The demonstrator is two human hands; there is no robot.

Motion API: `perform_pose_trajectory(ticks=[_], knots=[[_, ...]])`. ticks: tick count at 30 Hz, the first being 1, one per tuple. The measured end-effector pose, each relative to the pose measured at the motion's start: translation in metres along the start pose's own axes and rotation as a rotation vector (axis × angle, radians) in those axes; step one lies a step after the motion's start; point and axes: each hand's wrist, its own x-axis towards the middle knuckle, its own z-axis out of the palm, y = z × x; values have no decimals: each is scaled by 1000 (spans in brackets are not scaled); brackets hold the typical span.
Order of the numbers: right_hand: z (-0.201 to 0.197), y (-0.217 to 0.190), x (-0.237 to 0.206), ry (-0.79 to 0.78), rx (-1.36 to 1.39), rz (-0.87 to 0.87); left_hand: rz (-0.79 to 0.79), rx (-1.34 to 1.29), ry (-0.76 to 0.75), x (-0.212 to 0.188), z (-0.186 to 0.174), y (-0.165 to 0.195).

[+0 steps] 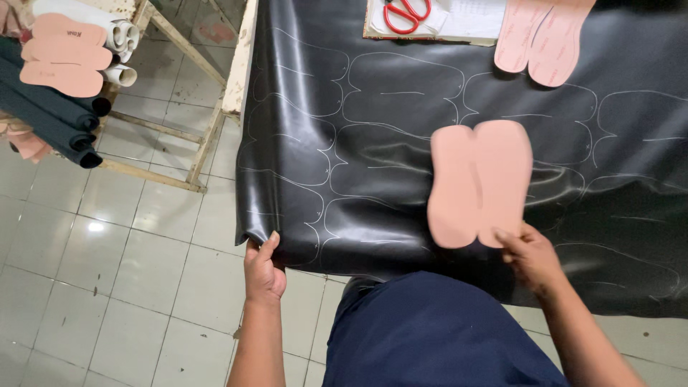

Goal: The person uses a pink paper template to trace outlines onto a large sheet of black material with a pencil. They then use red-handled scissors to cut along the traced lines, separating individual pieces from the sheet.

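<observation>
Nearest the camera, the person's dark blue garment (pixel 430 337) fills the lower middle of the view, with both bare forearms reaching forward from it. The left hand (pixel 263 269) is closed on the near left corner of the black sheet (pixel 373 165), thumb on top and fingers curled beneath the hanging edge. The right hand (pixel 529 254) pinches the near end of the pink template (pixel 479 183), a flat salmon-coloured card shaped like two shoe soles joined side by side, with a shallow groove running down its middle; it looks slightly blurred, so whether it lies flat on the sheet or is lifted just off it is hard to tell. The black sheet is glossy and smooth, spread over the table and drooping off its front, and it is covered with thin pale outlines of the same double-sole shape, set close in rows. Farther back, two more pink sole templates (pixel 545 36) rest at the sheet's far edge, and red scissors (pixel 406 14) lie on white papers (pixel 466 18) just beside them. Off to the far left, above the pale tiled floor (pixel 107 272), a wooden rack (pixel 179 100) holds dark and white rolls (pixel 64 118) with pink soles stacked on top.
</observation>
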Motion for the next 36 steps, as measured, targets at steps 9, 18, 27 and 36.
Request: perform_pose_trajectory(ticks=[9,18,27,36], knots=[[49,-43,-20,-225,-290,-207,86,-33,215,7,-20,-15],[61,-79,-24,-115,-191,-185,130,87,346,36,-70,-58],[70,-127,9,-12,104,-252,177,430,625,115,-67,-71],[108,-205,85,2,140,-324,943,1022,-80,176,126,-12]])
